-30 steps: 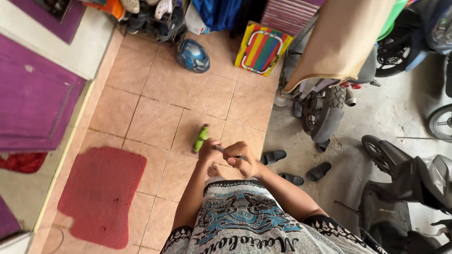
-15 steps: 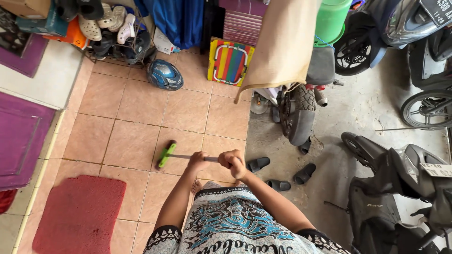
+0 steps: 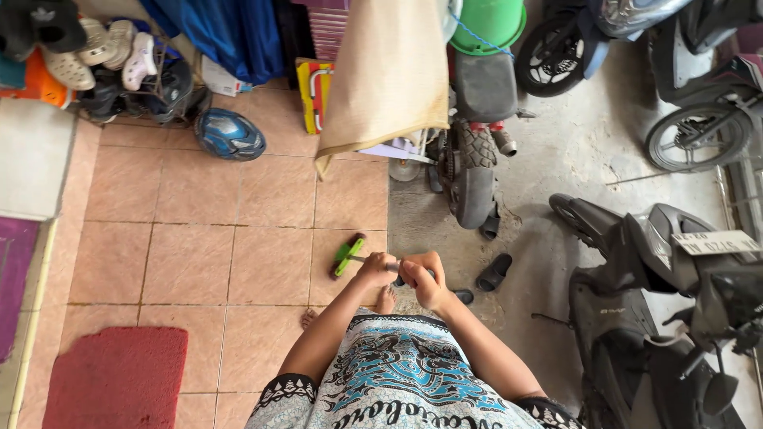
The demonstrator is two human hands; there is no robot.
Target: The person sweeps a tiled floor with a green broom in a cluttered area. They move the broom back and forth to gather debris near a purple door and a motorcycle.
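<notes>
I look straight down at my patterned dress and both arms. My left hand (image 3: 375, 270) and my right hand (image 3: 425, 280) are both closed around the thin metal handle of a broom. Its green head (image 3: 346, 257) rests on the peach floor tiles (image 3: 191, 254), close to the tile edge where the grey concrete (image 3: 556, 159) begins. The left hand sits lower on the handle, nearer the head. My bare toes (image 3: 386, 299) show just below the hands.
A red mat (image 3: 111, 373) lies at lower left. A blue helmet (image 3: 230, 135), a rack of shoes (image 3: 103, 56), a striped folding chair (image 3: 314, 95) and a hanging beige cloth (image 3: 389, 79) stand ahead. Motorbikes (image 3: 660, 302) and black sandals (image 3: 493, 272) occupy the concrete on the right.
The view has shifted right and forward. The broom head has moved right across the tiles toward the concrete edge, with both hands still gripping the handle.
</notes>
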